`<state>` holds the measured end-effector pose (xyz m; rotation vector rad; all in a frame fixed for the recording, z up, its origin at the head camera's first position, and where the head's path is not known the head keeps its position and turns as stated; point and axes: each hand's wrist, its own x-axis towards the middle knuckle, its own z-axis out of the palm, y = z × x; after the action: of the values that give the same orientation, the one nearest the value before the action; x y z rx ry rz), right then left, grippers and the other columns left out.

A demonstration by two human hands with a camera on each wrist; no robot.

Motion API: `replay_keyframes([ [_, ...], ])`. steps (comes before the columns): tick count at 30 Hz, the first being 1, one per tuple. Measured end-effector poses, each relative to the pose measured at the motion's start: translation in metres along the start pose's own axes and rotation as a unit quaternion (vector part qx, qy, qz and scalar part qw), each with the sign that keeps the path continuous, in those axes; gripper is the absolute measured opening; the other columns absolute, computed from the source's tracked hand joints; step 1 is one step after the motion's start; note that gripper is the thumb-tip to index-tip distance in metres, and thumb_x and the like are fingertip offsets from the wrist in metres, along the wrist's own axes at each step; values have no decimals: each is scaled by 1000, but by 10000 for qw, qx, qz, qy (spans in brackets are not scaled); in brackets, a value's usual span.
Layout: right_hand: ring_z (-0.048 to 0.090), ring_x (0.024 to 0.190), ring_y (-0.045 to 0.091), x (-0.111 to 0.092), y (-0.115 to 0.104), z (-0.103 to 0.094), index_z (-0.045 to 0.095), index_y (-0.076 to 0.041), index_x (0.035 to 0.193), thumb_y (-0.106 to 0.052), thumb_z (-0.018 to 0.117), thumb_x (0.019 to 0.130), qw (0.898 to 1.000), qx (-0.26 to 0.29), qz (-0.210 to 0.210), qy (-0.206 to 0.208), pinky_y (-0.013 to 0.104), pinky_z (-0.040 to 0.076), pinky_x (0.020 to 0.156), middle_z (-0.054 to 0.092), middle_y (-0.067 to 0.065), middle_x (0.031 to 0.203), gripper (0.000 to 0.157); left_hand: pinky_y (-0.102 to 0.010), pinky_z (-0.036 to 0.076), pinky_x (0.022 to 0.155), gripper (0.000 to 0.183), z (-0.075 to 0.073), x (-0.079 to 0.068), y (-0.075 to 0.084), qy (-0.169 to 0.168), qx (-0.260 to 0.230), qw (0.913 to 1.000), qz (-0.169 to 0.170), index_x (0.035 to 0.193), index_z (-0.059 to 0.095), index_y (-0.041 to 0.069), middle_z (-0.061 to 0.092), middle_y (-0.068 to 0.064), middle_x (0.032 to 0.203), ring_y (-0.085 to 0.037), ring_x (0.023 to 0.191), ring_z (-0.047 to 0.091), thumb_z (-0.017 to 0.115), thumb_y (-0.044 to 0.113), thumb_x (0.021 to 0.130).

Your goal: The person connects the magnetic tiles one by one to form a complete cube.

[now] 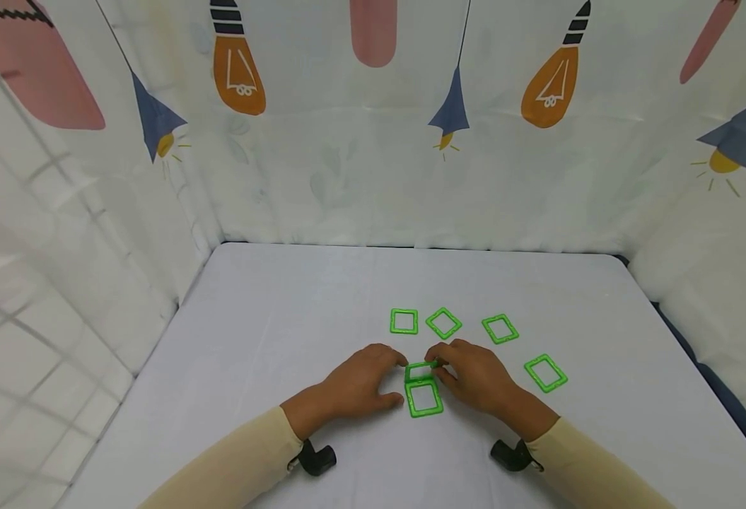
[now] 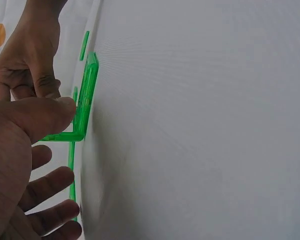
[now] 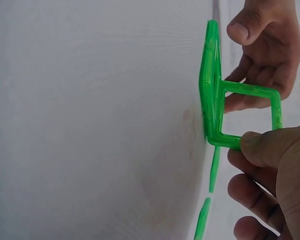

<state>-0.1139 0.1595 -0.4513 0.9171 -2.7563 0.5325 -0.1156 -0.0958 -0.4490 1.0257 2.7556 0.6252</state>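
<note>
Two green square frames meet at an edge in the middle of the table. One, a flat green square frame (image 1: 426, 413), lies on the tabletop. The other, a raised green square frame (image 3: 276, 110), stands up from the flat one's far edge. My right hand (image 1: 477, 375) pinches the raised frame by its right side between thumb and finger. To the left of both frames is my left hand (image 1: 361, 382), thumb and fingers spread apart and relaxed. In the right wrist view a gap shows between the left thumb and the frames; whether its other fingers touch the raised frame, I cannot tell.
Beyond the hands lie several loose green square frames, among them one at the back left (image 1: 404, 333), a turned one (image 1: 433, 329) beside it and one at the far right (image 1: 557, 384). The white table (image 1: 271, 304) ends at a printed curtain (image 1: 360, 177) behind and at the sides.
</note>
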Motion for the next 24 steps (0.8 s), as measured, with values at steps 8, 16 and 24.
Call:
replay_keyframes([
  [8, 68, 88, 11, 2, -1, 0, 67, -24, 108, -11, 85, 85, 10000, 34, -7, -1, 26, 52, 66, 70, -7, 97, 32, -36, 43, 106, 41, -2, 6, 2, 237, 4, 9990, 373, 131, 65, 16, 67, 8, 123, -14, 122, 58, 78, 24, 93],
  [16, 68, 89, 11, 4, 0, 2, 67, -23, 109, -12, 84, 86, 9999, 52, 26, -85, 26, 52, 65, 72, -7, 99, 31, -38, 45, 101, 26, -2, 10, 4, 373, 16, 9983, 450, 119, 71, 18, 69, 11, 111, -12, 109, 61, 77, 21, 94],
  [24, 68, 93, 11, 6, -2, 1, 69, -22, 112, -12, 84, 87, 9999, 29, 50, -133, 26, 54, 68, 73, -8, 102, 31, -37, 46, 94, 17, -2, 11, 6, 372, 148, 9980, 488, 108, 72, 21, 69, 12, 101, -11, 99, 60, 79, 20, 92],
])
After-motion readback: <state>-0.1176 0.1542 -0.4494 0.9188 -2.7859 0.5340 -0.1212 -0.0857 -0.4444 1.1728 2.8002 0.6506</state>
